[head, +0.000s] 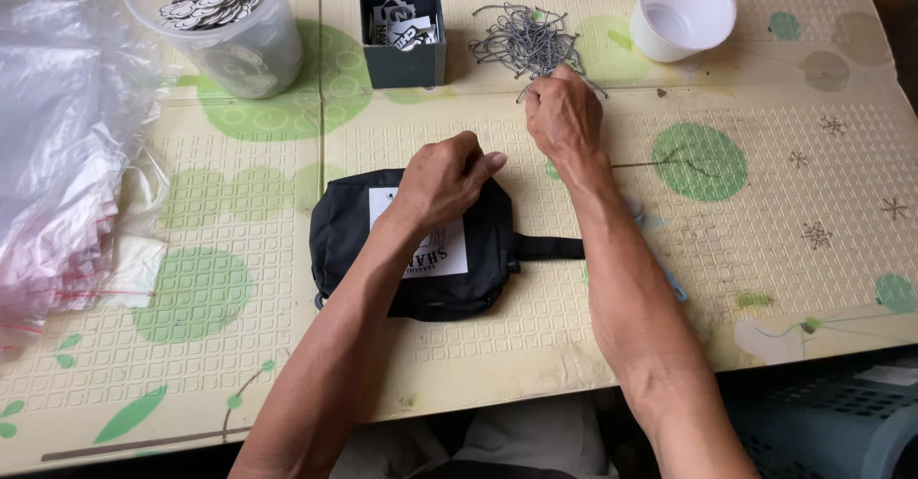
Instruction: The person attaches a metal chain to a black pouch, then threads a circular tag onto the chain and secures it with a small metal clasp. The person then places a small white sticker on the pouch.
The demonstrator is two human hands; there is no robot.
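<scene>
Cream matting (727, 278) with green circles covers the table, and a black pouch (344, 230) lies at its near middle, white label up. Left hand (442, 181) rests curled on the pouch's far edge, fingers bent together, pinning it flat. Right hand (564, 116) reaches far, fingertips closed at the near edge of the hook pile (526, 41), seemingly pinching one loose; what's in the pinch is hidden. Looks like the picking step. Next calls for lifting a single hook free without dragging the tangle. Tag box (402, 32), tub (225, 20) and cup (681, 9) line the far side, bags (57, 154) left.
</scene>
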